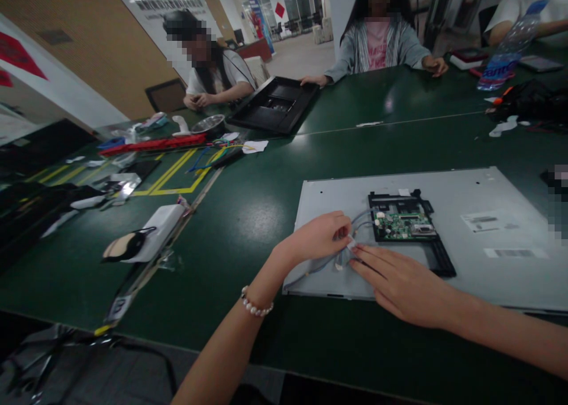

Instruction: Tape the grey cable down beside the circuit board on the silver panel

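A flat grey display panel [479,198] lies on the table, its back facing up. A green circuit board [402,226] sits in a black plastic frame [437,254] on it. Grey-blue cables [361,217] run from the board's left side. My left hand [320,234] is closed, its curled fingers pinching the cable beside a small white piece [351,243], perhaps tape or a connector. From the right, my right hand [402,280] reaches in with fingers stretched out low over the panel, fingertips touching the white piece. Its thumb is hidden.
Across the table, a person's hand rests on a black bezel-like frame [284,106]. To the left are a white box [162,230], yellow tape lines [175,177], wires and a metal bowl [208,125]. A water bottle [510,52] stands at back right.
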The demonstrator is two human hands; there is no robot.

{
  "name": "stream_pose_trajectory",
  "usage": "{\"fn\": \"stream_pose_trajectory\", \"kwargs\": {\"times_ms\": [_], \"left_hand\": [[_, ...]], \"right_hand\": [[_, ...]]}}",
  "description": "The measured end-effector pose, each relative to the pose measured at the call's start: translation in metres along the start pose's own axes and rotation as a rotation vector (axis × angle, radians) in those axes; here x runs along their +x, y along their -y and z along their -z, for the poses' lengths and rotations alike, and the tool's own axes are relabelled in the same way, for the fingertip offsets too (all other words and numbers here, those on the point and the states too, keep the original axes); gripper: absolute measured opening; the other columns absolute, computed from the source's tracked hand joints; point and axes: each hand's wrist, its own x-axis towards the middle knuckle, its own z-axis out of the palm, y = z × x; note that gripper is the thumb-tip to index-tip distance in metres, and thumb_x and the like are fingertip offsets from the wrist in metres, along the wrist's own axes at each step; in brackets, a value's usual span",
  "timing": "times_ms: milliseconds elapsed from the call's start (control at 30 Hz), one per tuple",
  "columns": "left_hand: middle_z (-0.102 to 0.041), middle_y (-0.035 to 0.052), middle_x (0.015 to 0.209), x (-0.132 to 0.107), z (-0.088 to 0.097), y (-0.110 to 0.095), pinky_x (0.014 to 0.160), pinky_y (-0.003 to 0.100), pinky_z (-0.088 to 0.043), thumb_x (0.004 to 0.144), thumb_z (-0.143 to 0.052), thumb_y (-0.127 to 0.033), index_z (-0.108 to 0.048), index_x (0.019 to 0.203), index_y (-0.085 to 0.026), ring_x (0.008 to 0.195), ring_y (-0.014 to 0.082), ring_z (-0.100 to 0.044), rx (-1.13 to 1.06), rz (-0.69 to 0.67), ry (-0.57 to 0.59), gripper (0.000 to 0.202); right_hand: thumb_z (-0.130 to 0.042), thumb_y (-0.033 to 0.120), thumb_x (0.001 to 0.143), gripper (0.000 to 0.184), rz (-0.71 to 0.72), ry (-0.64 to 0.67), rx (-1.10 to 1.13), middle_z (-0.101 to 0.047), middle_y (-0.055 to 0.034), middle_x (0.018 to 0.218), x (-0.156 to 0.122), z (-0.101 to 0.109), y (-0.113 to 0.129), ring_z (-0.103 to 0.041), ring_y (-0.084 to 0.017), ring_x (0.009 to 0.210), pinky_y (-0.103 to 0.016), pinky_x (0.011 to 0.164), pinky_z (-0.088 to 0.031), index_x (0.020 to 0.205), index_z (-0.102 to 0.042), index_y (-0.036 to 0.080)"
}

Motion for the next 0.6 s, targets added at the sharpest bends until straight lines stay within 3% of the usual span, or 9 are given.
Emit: {"fn": "stream_pose_trajectory", "kwargs": {"times_ms": [433,600], "left_hand": [[-0.056,0.0036,0.085,-0.0008,0.0003,0.0046,0.071,0.029,-0.041,0.087,-0.046,-0.019,-0.053,0.086,-0.018,0.076,0.0155,-0.052,0.024,0.008,-0.023,0.007],[-0.056,0.0041,0.083,-0.0034,0.0028,0.0012,0.068,0.029,-0.039,0.087,-0.042,-0.017,-0.052,0.084,-0.018,0.073,0.0159,-0.051,0.139,0.040,-0.055,0.010]], "right_hand": [[-0.050,0.015,0.087,0.031,0.071,-0.165,-0.112,-0.071,-0.0172,0.113,-0.0036,-0.0029,0.0027,-0.067,-0.024,0.105,-0.037,0.092,-0.054,0.110,-0.069,0.006],[-0.049,0.012,0.087,0.028,0.093,-0.195,-0.121,-0.073,-0.0169,0.104,-0.0036,-0.0001,0.0040,-0.069,-0.025,0.099,-0.037,0.088,-0.057,0.104,-0.070,0.005]]}}
